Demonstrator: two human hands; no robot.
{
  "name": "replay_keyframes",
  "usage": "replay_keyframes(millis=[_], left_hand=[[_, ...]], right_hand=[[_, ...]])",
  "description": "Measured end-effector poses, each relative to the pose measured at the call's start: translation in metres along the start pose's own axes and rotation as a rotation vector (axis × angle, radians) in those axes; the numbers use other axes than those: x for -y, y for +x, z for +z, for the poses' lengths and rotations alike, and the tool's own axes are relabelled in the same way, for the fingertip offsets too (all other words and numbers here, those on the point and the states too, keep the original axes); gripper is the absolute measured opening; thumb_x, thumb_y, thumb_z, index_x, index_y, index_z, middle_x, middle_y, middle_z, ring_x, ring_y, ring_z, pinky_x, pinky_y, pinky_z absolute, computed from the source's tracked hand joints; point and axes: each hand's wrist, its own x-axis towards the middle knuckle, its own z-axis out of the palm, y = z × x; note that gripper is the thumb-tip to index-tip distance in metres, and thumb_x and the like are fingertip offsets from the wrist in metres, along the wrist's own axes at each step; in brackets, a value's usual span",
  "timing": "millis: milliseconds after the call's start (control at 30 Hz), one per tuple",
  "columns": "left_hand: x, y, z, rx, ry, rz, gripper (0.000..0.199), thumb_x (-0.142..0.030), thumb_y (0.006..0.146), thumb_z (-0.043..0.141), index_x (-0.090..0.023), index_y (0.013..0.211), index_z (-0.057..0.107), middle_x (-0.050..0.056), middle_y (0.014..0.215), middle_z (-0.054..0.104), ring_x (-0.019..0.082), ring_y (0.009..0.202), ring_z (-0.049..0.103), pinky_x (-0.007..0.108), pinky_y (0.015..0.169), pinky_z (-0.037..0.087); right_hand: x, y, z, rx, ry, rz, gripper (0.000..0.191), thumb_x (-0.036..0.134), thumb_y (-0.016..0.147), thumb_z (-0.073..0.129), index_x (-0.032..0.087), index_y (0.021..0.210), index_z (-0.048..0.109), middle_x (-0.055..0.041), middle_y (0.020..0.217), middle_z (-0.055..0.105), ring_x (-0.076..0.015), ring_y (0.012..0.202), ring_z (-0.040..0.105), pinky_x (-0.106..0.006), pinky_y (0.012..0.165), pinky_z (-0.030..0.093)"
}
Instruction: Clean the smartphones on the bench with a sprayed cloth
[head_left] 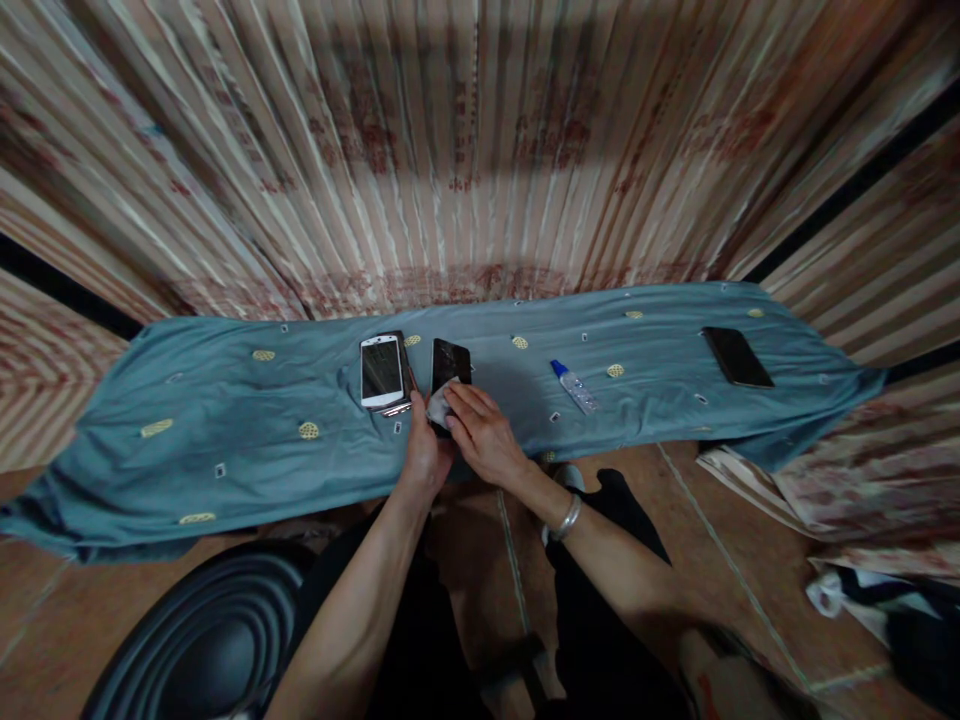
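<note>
My left hand [427, 450] grips the near end of a dark smartphone [451, 358], keeping it over the cloth-covered table. My right hand [484, 430] presses a small whitish wipe [444, 402] against the phone's screen, its fingers closed on it. The lower part of the phone is hidden behind my hands. Just left of it lies a white smartphone [382, 370], resting on other phones in a small stack. To the right, a clear bottle with a blue cap [576, 388] lies on its side.
A blue-green patterned cloth [247, 400] covers the long narrow table. Another dark phone [738, 357] lies at the far right. Pleated curtains [465, 150] hang behind. A round black stool [210, 640] stands at lower left on the tiled floor [705, 560].
</note>
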Motion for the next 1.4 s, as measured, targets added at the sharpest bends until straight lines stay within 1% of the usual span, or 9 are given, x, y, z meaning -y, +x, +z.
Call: replay_keyframes(millis=[167, 267, 400, 500, 633, 867, 1133, 1267, 1400], left_hand=[[0.001, -0.001, 0.000, -0.090, -0.001, 0.054, 0.047, -0.048, 0.097, 0.038, -0.015, 0.090, 0.070, 0.008, 0.103, 0.074, 0.019, 0.119, 0.060, 0.030, 0.108, 0.041], [0.008, -0.004, 0.001, -0.085, -0.015, 0.035, 0.042, -0.044, 0.098, 0.039, -0.016, 0.096, 0.070, 0.007, 0.108, 0.073, 0.017, 0.122, 0.058, 0.028, 0.108, 0.040], [0.017, -0.008, -0.001, 0.051, 0.057, -0.067, 0.045, -0.045, 0.099, 0.035, -0.018, 0.121, 0.063, 0.009, 0.117, 0.071, 0.020, 0.122, 0.059, 0.035, 0.104, 0.045], [0.022, -0.011, -0.004, 0.092, 0.160, -0.093, 0.050, -0.048, 0.098, 0.035, -0.017, 0.130, 0.058, 0.011, 0.118, 0.070, 0.025, 0.118, 0.061, 0.042, 0.098, 0.050], [0.022, -0.016, -0.005, 0.096, 0.245, -0.105, 0.051, -0.054, 0.092, 0.046, -0.019, 0.127, 0.061, 0.010, 0.115, 0.071, 0.027, 0.108, 0.065, 0.043, 0.089, 0.055], [0.016, -0.016, 0.000, 0.106, 0.210, -0.051, 0.044, -0.050, 0.095, 0.041, -0.019, 0.119, 0.062, 0.009, 0.104, 0.073, 0.023, 0.098, 0.069, 0.039, 0.085, 0.057], [0.016, -0.009, 0.002, 0.085, 0.151, -0.010, 0.041, -0.046, 0.097, 0.039, -0.017, 0.115, 0.063, 0.009, 0.105, 0.073, 0.024, 0.104, 0.067, 0.043, 0.089, 0.056], [0.019, -0.008, 0.007, 0.090, 0.096, 0.028, 0.042, -0.044, 0.096, 0.043, -0.018, 0.124, 0.060, 0.010, 0.115, 0.071, 0.025, 0.114, 0.063, 0.042, 0.096, 0.052], [0.018, -0.007, 0.011, 0.096, 0.030, 0.057, 0.045, -0.042, 0.097, 0.043, -0.015, 0.129, 0.058, 0.011, 0.127, 0.066, 0.024, 0.125, 0.056, 0.037, 0.106, 0.044]], right_hand=[[0.010, -0.010, 0.005, 0.041, 0.016, -0.110, 0.045, 0.018, 0.098, 0.036, 0.012, 0.141, 0.049, -0.0155, 0.141, 0.054, -0.0244, 0.136, 0.045, -0.046, 0.113, 0.042], [0.004, -0.008, 0.003, 0.060, 0.018, -0.127, 0.049, 0.011, 0.096, 0.032, 0.013, 0.143, 0.047, -0.0144, 0.143, 0.053, -0.0230, 0.139, 0.041, -0.044, 0.115, 0.041], [-0.013, 0.003, -0.005, 0.025, 0.003, -0.084, 0.050, 0.010, 0.095, 0.031, 0.011, 0.142, 0.048, -0.0165, 0.144, 0.051, -0.0235, 0.140, 0.040, -0.045, 0.117, 0.038], [-0.028, 0.011, -0.011, -0.014, -0.006, -0.033, 0.051, 0.011, 0.094, 0.033, 0.013, 0.142, 0.048, -0.0158, 0.145, 0.051, -0.0234, 0.140, 0.040, -0.046, 0.117, 0.037], [-0.048, 0.018, -0.016, -0.043, -0.013, 0.038, 0.051, 0.011, 0.093, 0.034, 0.013, 0.141, 0.050, -0.0153, 0.143, 0.053, -0.0221, 0.137, 0.044, -0.045, 0.117, 0.037], [-0.066, 0.017, -0.013, -0.095, 0.048, 0.137, 0.051, 0.010, 0.091, 0.035, 0.015, 0.139, 0.052, -0.0127, 0.141, 0.056, -0.0216, 0.135, 0.048, -0.045, 0.117, 0.036], [-0.065, 0.017, -0.009, -0.184, 0.189, 0.224, 0.043, 0.022, 0.096, 0.039, 0.021, 0.135, 0.057, -0.0070, 0.140, 0.058, -0.0203, 0.135, 0.049, -0.041, 0.118, 0.035], [-0.059, 0.017, -0.007, -0.192, 0.197, 0.233, 0.043, 0.020, 0.095, 0.039, 0.020, 0.134, 0.057, -0.0080, 0.142, 0.056, -0.0206, 0.134, 0.050, -0.042, 0.117, 0.036], [-0.048, 0.010, -0.006, -0.138, 0.180, 0.178, 0.048, 0.014, 0.092, 0.040, 0.020, 0.138, 0.054, -0.0083, 0.145, 0.053, -0.0195, 0.136, 0.048, -0.041, 0.117, 0.037]])
